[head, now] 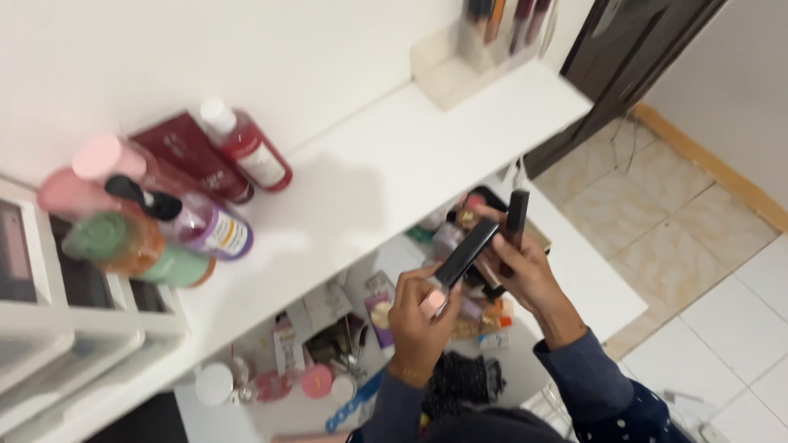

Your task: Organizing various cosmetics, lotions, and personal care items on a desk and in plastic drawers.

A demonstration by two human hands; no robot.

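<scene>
Left hand (419, 316) is closed round the lower end of a slim dark tube (461, 256) w/ a pale pink base, fingers wrapped, tube slanting up and to the right over the lower shelf. Right hand (525, 275) is just beside it, curled shut on a second dark tube (516, 217) that stands near upright above the knuckles; it seems to hold more small items too, but blur hides what exactly. Both tubes look like lip gloss or similar: light, stiff plastic, smooth and prob. a bit slippery, cap end apt to twist off, so best gripped round the body near the middle or the base, not by the cap alone. Going left to right on the white upper shelf (394, 164): white drawer unit (49, 328) at the left edge, then a cluster of bottles near the back wall, a green one (131, 246), a pink-capped one (115, 160), a purple one w/ dark pump (201, 226), a red box (189, 148) and a red bottle w/ white cap (250, 148). Middle of the shelf is bare white. At the far right back corner sits a clear organiser (484, 49) w/ more tubes standing in it. Below, the lower shelf (591, 287) is crowded w/ small jars, packets and pots right under both hands, all blurred. Tiled floor (706, 271) and a dark door (632, 49) lie to the right.
</scene>
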